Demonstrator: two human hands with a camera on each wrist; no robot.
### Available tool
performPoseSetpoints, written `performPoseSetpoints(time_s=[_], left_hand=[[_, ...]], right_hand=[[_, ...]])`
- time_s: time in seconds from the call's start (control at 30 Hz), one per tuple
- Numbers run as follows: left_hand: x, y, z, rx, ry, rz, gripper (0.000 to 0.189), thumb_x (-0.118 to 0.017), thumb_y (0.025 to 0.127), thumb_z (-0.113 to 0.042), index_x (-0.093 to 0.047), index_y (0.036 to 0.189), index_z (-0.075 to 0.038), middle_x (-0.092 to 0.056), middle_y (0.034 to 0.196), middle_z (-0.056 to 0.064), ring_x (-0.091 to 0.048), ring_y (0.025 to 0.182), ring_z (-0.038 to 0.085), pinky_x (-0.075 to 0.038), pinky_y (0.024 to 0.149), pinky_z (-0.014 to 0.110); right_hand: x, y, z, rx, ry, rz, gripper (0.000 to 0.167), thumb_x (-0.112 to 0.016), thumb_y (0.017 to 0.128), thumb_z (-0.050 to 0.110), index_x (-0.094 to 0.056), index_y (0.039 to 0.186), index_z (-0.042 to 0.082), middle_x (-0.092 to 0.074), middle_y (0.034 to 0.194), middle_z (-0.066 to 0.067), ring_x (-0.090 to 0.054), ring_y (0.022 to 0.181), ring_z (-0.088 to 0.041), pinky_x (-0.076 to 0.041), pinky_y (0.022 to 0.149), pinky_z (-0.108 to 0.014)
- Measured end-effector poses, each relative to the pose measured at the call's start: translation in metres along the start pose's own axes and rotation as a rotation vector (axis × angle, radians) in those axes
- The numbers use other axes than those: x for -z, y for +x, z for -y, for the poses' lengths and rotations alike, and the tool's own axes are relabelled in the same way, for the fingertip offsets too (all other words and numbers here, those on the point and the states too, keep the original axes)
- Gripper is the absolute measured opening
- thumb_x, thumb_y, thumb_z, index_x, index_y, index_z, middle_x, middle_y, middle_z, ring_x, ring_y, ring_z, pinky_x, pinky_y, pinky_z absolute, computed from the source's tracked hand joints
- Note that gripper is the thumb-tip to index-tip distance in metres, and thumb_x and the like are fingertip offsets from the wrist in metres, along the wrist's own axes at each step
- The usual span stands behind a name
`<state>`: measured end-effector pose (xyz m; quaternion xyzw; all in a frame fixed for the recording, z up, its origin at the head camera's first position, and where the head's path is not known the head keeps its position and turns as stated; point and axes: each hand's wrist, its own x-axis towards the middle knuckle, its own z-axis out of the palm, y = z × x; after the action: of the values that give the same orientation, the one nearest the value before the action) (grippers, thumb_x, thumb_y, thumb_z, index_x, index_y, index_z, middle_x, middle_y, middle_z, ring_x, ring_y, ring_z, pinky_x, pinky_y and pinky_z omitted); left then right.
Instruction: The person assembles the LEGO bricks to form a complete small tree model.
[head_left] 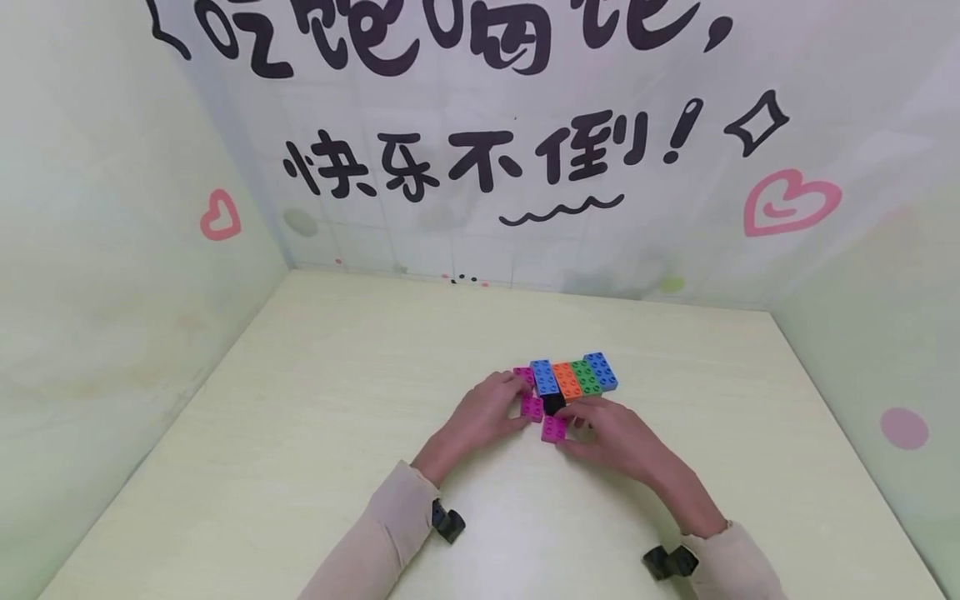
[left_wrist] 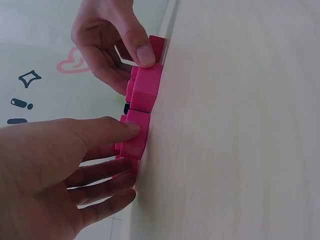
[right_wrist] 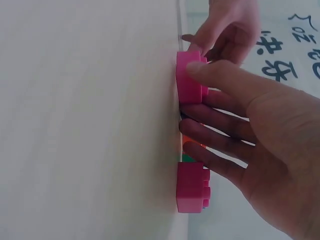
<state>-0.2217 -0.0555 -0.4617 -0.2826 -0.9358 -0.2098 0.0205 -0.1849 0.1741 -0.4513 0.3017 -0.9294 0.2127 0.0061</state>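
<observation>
My left hand (head_left: 486, 410) pinches a pink toy brick (head_left: 532, 408), its thumb on the near side and its fingers beyond. Just to the right, my right hand (head_left: 617, 435) holds another pink brick (head_left: 553, 429) between thumb and fingers. Behind these two sits a black brick (head_left: 554, 404), partly covered. A further pink brick (head_left: 523, 376) lies at the left fingertips. Close behind stands a row of studded bricks: blue (head_left: 544, 377), orange (head_left: 567, 381), green (head_left: 587, 377) and, at the right end, blue (head_left: 601, 371).
One more pink brick (right_wrist: 190, 187) stands on the table beside the right hand's fingers, hidden by that hand in the head view. The pale tabletop (head_left: 360, 358) meets a back wall (head_left: 420, 233) with black writing, and side walls.
</observation>
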Motion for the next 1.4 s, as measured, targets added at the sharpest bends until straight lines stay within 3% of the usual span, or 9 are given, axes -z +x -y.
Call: performPoseSetpoints(time_s=[0.1, 0.2, 0.3, 0.4, 0.47, 0.63, 1.1, 1.4], left_hand=[[0.003, 0.001, 0.0, 0.018, -0.057, -0.028, 0.037, -0.079, 0.084, -0.03, -0.068, 0.115, -0.011, -0.064, 0.102, -0.002, -0.056, 0.094, 0.012, -0.048, 0.081, 0.024], [0.009, 0.0, -0.001, 0.002, -0.172, -0.083, 0.033, -0.079, 0.085, -0.026, -0.07, 0.113, -0.012, -0.065, 0.099, -0.002, -0.057, 0.092, 0.014, -0.048, 0.077, 0.023], [0.016, 0.0, -0.004, -0.087, -0.279, -0.106, 0.031, -0.079, 0.085, -0.024, -0.07, 0.113, -0.013, -0.065, 0.101, -0.004, -0.059, 0.093, 0.015, -0.05, 0.076, 0.023], [0.019, -0.001, -0.008, -0.183, -0.32, -0.058, 0.032, -0.079, 0.085, -0.026, -0.07, 0.112, -0.014, -0.064, 0.102, -0.007, -0.059, 0.093, 0.013, -0.05, 0.076, 0.022], [0.017, -0.002, -0.01, -0.205, -0.288, -0.017, 0.032, -0.079, 0.085, -0.029, -0.07, 0.112, -0.014, -0.064, 0.101, -0.007, -0.058, 0.092, 0.011, -0.048, 0.076, 0.02], [0.01, -0.004, -0.012, -0.179, -0.191, 0.043, 0.035, -0.077, 0.086, -0.034, -0.069, 0.113, -0.014, -0.066, 0.102, -0.004, -0.058, 0.092, 0.009, -0.046, 0.078, 0.018], [0.008, -0.005, -0.021, -0.206, -0.117, 0.003, 0.035, -0.079, 0.085, -0.03, -0.072, 0.114, -0.011, -0.069, 0.107, -0.003, -0.062, 0.099, 0.009, -0.046, 0.087, 0.017], [0.005, -0.002, -0.031, -0.206, -0.072, 0.02, 0.035, -0.079, 0.085, -0.027, -0.072, 0.115, -0.01, -0.068, 0.111, -0.002, -0.06, 0.104, 0.008, -0.044, 0.091, 0.018]], right_hand=[[0.0, 0.003, -0.004, -0.007, 0.014, -0.01, 0.035, -0.083, 0.08, 0.026, -0.071, 0.11, 0.014, -0.065, 0.101, 0.004, -0.06, 0.088, -0.011, -0.053, 0.075, -0.029], [0.001, 0.005, -0.006, 0.003, 0.023, 0.002, 0.034, -0.082, 0.08, 0.026, -0.07, 0.11, 0.014, -0.065, 0.099, 0.005, -0.06, 0.088, -0.011, -0.053, 0.076, -0.029], [0.002, 0.006, -0.007, 0.004, 0.05, 0.012, 0.034, -0.083, 0.08, 0.024, -0.07, 0.11, 0.015, -0.064, 0.096, 0.007, -0.06, 0.087, -0.011, -0.053, 0.076, -0.03], [0.003, 0.008, -0.009, -0.005, 0.089, 0.016, 0.032, -0.083, 0.08, 0.024, -0.069, 0.107, 0.019, -0.063, 0.092, 0.011, -0.059, 0.085, -0.01, -0.053, 0.074, -0.028], [0.003, 0.009, -0.009, -0.013, 0.111, 0.021, 0.031, -0.083, 0.08, 0.025, -0.069, 0.106, 0.02, -0.063, 0.091, 0.013, -0.059, 0.084, -0.01, -0.052, 0.074, -0.027], [0.002, 0.01, -0.009, -0.046, 0.149, 0.042, 0.034, -0.084, 0.079, 0.025, -0.069, 0.108, 0.018, -0.062, 0.091, 0.015, -0.058, 0.085, -0.01, -0.052, 0.075, -0.027], [0.001, 0.011, -0.01, 0.009, 0.142, 0.018, 0.033, -0.085, 0.078, 0.022, -0.07, 0.108, 0.016, -0.063, 0.092, 0.015, -0.058, 0.082, -0.009, -0.052, 0.074, -0.027], [0.0, 0.007, -0.013, -0.028, 0.189, 0.022, 0.034, -0.085, 0.078, 0.02, -0.07, 0.108, 0.017, -0.064, 0.091, 0.014, -0.059, 0.083, -0.012, -0.053, 0.074, -0.03]])
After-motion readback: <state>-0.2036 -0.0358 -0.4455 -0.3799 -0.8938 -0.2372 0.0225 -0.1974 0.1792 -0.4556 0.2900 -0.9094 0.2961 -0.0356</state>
